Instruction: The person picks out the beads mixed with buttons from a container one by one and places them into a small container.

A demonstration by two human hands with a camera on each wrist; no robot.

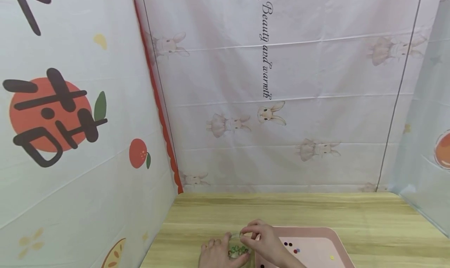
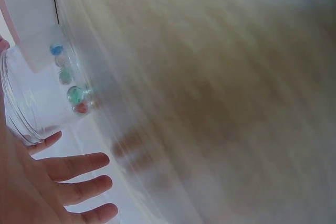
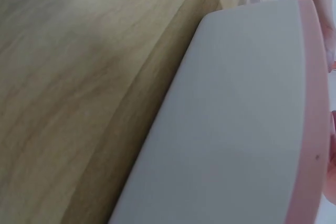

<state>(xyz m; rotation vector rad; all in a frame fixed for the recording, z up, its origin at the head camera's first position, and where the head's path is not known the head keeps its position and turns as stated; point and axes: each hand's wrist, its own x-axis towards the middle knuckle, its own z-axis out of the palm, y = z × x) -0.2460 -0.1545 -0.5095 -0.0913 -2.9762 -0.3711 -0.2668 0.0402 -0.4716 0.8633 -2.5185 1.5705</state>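
A clear jar with several glass marbles in it, green, blue and reddish, stands on the table left of the pink tray. My left hand holds the jar between thumb and index finger. Its other fingers stretch out beside the jar in the left wrist view. At the jar's rim, my right hand pinches a small thing between thumb and index finger; its kind I cannot tell. Only parts of the right fingers show at the right edge of the right wrist view.
The pink tray lies right of the jar, under the right forearm. Small dark discs, a red piece, a bluish piece and a yellow piece lie in it. Printed cloths hang around the wooden table.
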